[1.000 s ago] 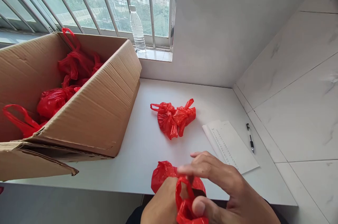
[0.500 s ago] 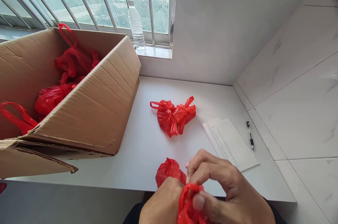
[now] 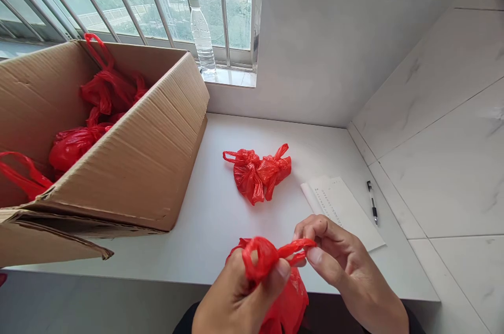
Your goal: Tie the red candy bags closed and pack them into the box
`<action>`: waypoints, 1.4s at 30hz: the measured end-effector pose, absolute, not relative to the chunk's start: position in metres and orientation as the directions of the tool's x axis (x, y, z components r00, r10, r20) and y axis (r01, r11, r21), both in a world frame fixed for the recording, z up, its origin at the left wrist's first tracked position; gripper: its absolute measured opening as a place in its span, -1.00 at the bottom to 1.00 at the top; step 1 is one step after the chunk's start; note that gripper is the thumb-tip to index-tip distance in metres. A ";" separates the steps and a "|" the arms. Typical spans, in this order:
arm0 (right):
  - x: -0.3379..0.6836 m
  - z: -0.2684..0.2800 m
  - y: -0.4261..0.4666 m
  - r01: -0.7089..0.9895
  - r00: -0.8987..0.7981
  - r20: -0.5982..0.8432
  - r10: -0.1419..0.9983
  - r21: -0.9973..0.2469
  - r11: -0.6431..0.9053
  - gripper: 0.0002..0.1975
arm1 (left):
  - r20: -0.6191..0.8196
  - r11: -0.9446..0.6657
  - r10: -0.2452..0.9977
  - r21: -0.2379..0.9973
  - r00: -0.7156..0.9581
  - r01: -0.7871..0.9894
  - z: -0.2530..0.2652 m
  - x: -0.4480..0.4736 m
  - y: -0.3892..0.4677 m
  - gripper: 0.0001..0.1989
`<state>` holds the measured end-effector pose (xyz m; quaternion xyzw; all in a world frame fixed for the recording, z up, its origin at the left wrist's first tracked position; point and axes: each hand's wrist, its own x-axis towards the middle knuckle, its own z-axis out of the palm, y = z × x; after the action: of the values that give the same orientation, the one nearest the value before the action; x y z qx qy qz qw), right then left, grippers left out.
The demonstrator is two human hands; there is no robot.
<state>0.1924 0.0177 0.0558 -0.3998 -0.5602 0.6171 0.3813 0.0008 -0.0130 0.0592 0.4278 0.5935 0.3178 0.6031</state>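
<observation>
Close to the table's front edge, a red plastic bag (image 3: pixel 289 297) is gripped by both hands. My left hand (image 3: pixel 244 289) is closed around its gathered neck, with a loop of the red plastic over the fingers and the thumb pressing on it. My right hand (image 3: pixel 338 260) pinches the end of a handle strip between thumb and fingertips. The bag's body hangs below and behind the left hand; its contents are hidden. Farther back on the table lie red knotted bags (image 3: pixel 260 171), bunched side by side and touched by neither hand.
At left stands an open cardboard box (image 3: pixel 145 160) with several red bags (image 3: pixel 79 145) inside. On the white table (image 3: pixel 197 250) lie a notebook (image 3: pixel 350 213) and a pen (image 3: pixel 372 202). A water bottle (image 3: pixel 202 37) stands on the sill by the barred window.
My hands have drawn apart and the bag's neck has come up into view. The right hand now holds a handle strip stretched to the right. Things on the table stay put.
</observation>
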 end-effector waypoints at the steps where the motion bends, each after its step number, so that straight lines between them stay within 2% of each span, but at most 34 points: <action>1: 0.193 0.055 0.018 -0.021 -0.390 -0.054 0.919 -0.998 -0.067 -0.92 | -0.485 0.480 0.860 0.874 0.157 0.071 0.060 -0.001 -0.009 -0.60; 5: 0.194 0.055 0.015 0.049 -0.354 -0.025 0.935 -0.999 -0.009 -0.95 | -0.497 0.575 0.790 0.804 0.358 -0.152 0.063 -0.009 0.005 -0.53; 7: 0.193 0.058 0.013 0.103 -0.345 -0.011 0.939 -0.994 0.027 -0.91 | -0.453 0.566 0.807 0.775 0.378 -0.280 0.063 -0.011 0.009 -0.56; 9: 0.191 0.061 0.011 0.159 -0.379 0.006 0.925 -0.985 0.072 -0.86 | -0.387 0.496 0.856 0.801 0.342 -0.337 0.061 -0.013 0.012 -0.67; 12: 0.188 0.062 0.009 0.231 -0.491 0.030 0.871 -0.959 0.164 -0.80 | -0.261 0.374 0.882 0.894 0.393 -0.246 0.058 -0.017 0.014 -0.80; 15: 0.187 0.057 0.012 0.219 -0.557 0.040 0.829 -0.956 0.193 -0.75 | -0.225 0.337 0.852 0.927 0.473 -0.166 0.058 -0.019 0.014 -0.81; 18: 0.187 0.050 0.019 0.182 -0.559 0.045 0.828 -0.968 0.175 -0.46 | -0.194 0.299 0.863 0.941 0.466 -0.161 0.059 -0.020 0.012 -0.84; 20: 0.187 0.045 0.023 0.219 -0.544 0.013 0.839 -0.963 0.157 -0.38 | -0.155 0.232 0.882 0.965 0.445 -0.124 0.058 -0.020 0.010 -0.89; 22: 0.187 0.041 0.026 0.266 -0.517 -0.047 0.855 -0.958 0.108 -0.51 | -0.118 0.144 0.906 0.989 0.407 -0.032 0.055 -0.019 0.007 -0.89; 24: 0.188 0.038 0.028 0.275 -0.497 -0.102 0.862 -0.960 0.045 -0.64 | -0.058 0.012 0.938 0.991 0.341 0.135 0.048 -0.019 0.005 -0.81; 27: 0.187 0.032 0.032 0.240 -0.538 -0.145 0.831 -0.971 -0.014 -0.63 | 0.154 -0.241 0.956 0.899 0.251 0.366 0.033 -0.017 0.004 -0.59; 29: 0.187 0.026 0.035 0.217 -0.593 -0.157 0.790 -0.976 -0.031 -0.59 | 0.269 -0.353 0.931 0.841 0.249 0.410 0.025 -0.016 0.005 -0.54; 31: 0.186 0.020 0.038 0.218 -0.631 -0.158 0.759 -0.976 -0.022 -0.61 | 0.298 -0.392 0.912 0.832 0.281 0.393 0.022 -0.015 0.006 -0.58; 33: 0.185 0.017 0.040 0.224 -0.632 -0.150 0.761 -0.975 -0.005 -0.71 | 0.312 -0.412 0.902 0.828 0.298 0.381 0.023 -0.014 0.006 -0.59; 37: 0.182 0.019 0.042 0.245 -0.584 -0.134 0.801 -0.969 0.016 -0.81 | 0.308 -0.396 0.911 0.837 0.272 0.377 0.028 -0.015 0.004 -0.59; 42: 0.182 0.024 0.042 0.225 -0.489 -0.084 0.868 -0.974 0.032 -0.84 | 0.306 -0.365 0.929 0.853 0.209 0.373 0.025 -0.020 0.004 -0.65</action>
<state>0.1822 0.0423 0.0239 -0.4151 -0.6581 0.5582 0.2881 -0.0204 0.0037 0.0246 0.7067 0.4605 0.4281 0.3244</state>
